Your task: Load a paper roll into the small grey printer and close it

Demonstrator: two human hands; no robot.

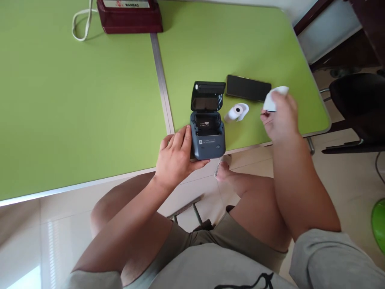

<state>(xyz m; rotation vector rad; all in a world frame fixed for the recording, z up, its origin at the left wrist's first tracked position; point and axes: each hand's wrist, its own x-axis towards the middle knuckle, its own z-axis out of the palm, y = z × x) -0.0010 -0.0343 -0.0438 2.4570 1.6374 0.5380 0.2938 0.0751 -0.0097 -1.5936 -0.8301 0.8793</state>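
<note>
A small dark blue label printer (210, 149) sits at the front edge of the green table, its lid (207, 103) flipped up and its roll compartment exposed. My left hand (176, 154) grips the printer's left side, with the fingers along that side and the thumb under the front edge. To the right of the printer lies a white paper roll (231, 114) with a loose curled end. My right hand (281, 116), a little blurred, is closed on a piece of white paper (270, 103) above the table, near the right end of a black phone (248, 88). Whether that paper is rolled, I cannot tell.
A metal strip (161, 80) crosses the green table (90, 112). At the back stands a dark red box-like device (130, 22) with a white cord (87, 28). A black chair (357, 100) stands beyond the table's right end. My legs are below the front edge.
</note>
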